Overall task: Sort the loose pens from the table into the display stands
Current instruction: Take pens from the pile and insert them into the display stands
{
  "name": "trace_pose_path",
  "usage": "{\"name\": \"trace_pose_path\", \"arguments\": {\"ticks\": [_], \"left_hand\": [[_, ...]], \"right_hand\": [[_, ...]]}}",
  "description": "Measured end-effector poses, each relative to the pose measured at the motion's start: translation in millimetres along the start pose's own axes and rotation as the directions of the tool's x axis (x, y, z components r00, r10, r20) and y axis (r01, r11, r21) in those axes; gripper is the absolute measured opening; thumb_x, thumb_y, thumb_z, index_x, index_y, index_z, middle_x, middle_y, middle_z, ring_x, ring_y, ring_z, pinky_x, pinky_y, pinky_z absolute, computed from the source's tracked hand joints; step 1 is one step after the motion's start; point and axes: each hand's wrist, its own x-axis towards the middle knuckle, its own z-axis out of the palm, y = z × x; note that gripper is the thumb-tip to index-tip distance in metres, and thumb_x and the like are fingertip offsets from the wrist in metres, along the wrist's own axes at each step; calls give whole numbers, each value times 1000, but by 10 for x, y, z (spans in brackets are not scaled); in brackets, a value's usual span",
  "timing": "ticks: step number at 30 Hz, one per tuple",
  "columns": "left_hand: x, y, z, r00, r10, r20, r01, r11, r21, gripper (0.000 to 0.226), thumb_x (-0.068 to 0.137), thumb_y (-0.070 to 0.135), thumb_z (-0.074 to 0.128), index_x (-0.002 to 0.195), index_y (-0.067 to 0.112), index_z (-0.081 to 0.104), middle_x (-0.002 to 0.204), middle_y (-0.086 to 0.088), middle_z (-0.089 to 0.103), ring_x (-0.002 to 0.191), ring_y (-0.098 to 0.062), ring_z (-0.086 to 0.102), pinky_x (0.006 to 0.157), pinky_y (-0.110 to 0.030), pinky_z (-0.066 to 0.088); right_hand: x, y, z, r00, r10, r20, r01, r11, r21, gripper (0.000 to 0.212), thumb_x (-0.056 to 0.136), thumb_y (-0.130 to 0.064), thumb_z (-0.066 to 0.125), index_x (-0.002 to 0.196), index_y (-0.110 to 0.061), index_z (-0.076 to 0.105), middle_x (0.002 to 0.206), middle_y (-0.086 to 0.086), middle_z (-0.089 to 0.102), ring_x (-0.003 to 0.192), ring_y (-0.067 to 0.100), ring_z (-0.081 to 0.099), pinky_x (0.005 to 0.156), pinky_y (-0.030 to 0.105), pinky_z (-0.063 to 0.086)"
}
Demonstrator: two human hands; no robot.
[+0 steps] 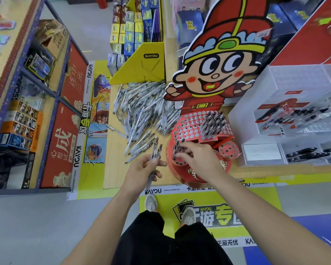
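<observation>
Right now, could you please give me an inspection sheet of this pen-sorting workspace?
Surface: wooden table, bare wood showing near its front edge.
Job's things: loose pens heaped left of the red display stand; standing pens fill part of its upper tier; a few lower-tier pens stand by the right hand.
Clutter: yellow card display behind the heap; clear case holding dark pens at right.
Grippers: left hand grips a few held pens; right hand has its fingers curled over the lower tier, pinch unclear.
Cables: nothing seen.
Surroundings: blue shelving with boxes at left; grey floor.
</observation>
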Motion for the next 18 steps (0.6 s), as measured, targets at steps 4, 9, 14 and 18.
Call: {"name": "trace_pose_path", "arguments": {"ticks": [4,9,14,18], "left_hand": [[-120,154,181,996,67,54,-64,997,-43,16,106,13,49,113,0,52,101,-11,77,60,-16,62,55,-24,48],[-181,239,414,985,114,130,-108,993,-54,24,103,13,53,114,-8,50,90,-25,71,64,-20,67,58,-27,52],[-190,202,416,994,105,40,-105,995,-3,15,104,13,53,108,2,63,84,2,78,84,-24,73,77,-33,55],[-159,35,189,991,100,-88,-86,985,149,9,103,18,58,107,14,66,93,0,78,70,-18,68,67,-30,49]], "right_hand": [[-179,-232,-85,994,17,-112,4,982,188,34,91,-43,71,119,-25,72,90,-15,70,81,2,66,77,22,54],[-255,-389,-154,995,70,-73,-33,906,421,15,91,-26,73,105,-32,70,81,-16,70,78,3,68,73,23,52],[-237,-244,-405,976,131,-176,-25,863,504,11,90,-23,75,97,-31,73,86,-9,74,82,8,71,77,32,56],[-215,-121,-556,968,97,-230,6,912,411,11,89,-22,75,96,-31,75,89,-19,74,86,3,71,83,27,57]]}}
